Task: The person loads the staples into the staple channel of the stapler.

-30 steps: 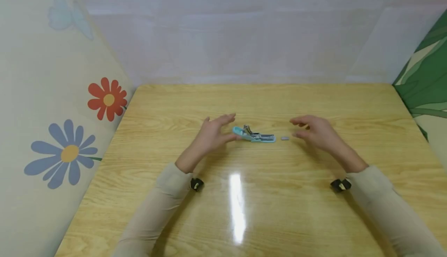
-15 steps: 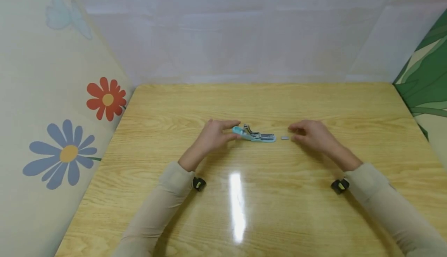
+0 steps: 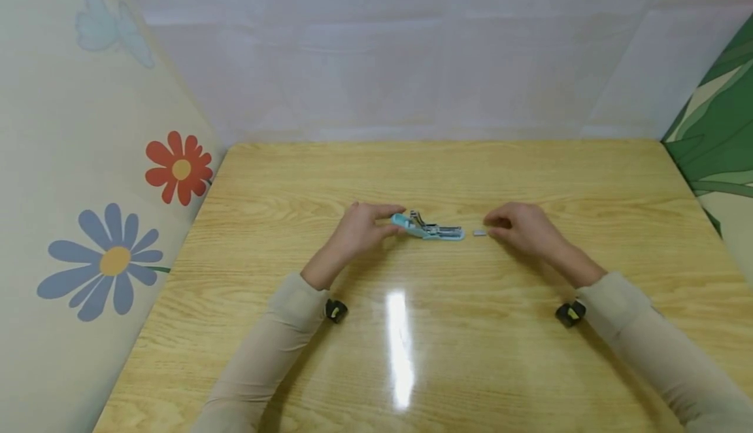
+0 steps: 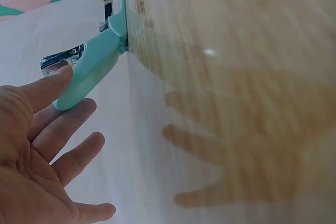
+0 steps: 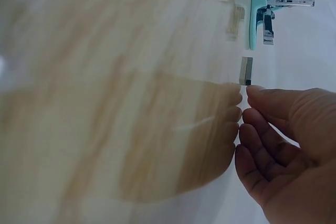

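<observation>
A mint-green stapler (image 3: pixel 442 231) lies opened out on the table, its base flat and its top cover tilted up to the left. My left hand (image 3: pixel 359 227) pinches the raised cover (image 4: pixel 94 64) between thumb and forefinger; the other fingers are spread apart in the left wrist view. Just right of the stapler's base lies a short grey strip of staples (image 3: pixel 480 233). My right hand (image 3: pixel 523 227) is at the right end of this strip, fingers loosely bent. In the right wrist view the thumb tip is close by the strip (image 5: pixel 245 71); whether it touches cannot be told.
The wooden table (image 3: pixel 470 354) is glossy and reflects a bright light streak. A white sheet (image 3: pixel 365 60) hangs behind it. A wall with painted flowers (image 3: pixel 114 261) stands at the left, and a green leaf pattern (image 3: pixel 729 125) at the right.
My left hand has moved slightly right, and its thumb and forefinger have closed on the stapler's cover. My right hand has come slightly left towards the staples. Stapler and strip stay put.
</observation>
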Tool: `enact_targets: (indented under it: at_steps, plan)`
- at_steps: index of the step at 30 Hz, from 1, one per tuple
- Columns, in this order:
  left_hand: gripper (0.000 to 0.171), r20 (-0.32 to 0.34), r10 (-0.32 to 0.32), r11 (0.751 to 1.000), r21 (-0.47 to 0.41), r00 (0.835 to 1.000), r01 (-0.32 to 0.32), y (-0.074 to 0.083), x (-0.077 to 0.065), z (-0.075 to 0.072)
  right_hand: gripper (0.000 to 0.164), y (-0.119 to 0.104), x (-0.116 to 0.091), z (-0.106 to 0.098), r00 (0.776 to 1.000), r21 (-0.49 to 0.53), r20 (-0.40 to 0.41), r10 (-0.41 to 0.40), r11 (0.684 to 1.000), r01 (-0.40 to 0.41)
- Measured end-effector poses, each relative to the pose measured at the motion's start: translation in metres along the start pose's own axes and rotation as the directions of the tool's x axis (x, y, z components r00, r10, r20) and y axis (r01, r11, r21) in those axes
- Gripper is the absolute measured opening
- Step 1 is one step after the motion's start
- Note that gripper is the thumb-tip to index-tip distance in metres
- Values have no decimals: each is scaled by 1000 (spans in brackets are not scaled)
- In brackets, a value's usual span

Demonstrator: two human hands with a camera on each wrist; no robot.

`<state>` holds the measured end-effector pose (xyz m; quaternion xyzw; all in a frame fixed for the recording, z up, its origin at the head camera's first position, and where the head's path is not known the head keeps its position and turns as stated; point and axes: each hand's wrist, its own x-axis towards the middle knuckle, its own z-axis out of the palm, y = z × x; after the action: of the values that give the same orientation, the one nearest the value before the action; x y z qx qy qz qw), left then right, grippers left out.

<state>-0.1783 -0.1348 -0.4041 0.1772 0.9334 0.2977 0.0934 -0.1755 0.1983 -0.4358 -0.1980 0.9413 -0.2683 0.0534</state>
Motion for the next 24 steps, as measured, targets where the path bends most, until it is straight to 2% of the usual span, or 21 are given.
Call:
enact_targets:
  at_steps: [6,14,19,24]
  plan:
    - [43,-10,-10,1000,-5,1000,10,0,-1,0,19,-1,1,1,1000,-4,-7,0,1000,0]
    - [43,-7,-22,1000,-18,1000,22,1,0,0,6,-2,3,2,1000,-17,-25,-18,1000,18]
    - [43,-11,-16,1000,-17,1000,16,1,0,0,9,-3,2,1,1000,-7,-8,9,1000,-9]
    - [43,-11,-13,1000,-18,1000,12,2,0,0,12,-3,2,2,1000,3,4,-3,1000,3]
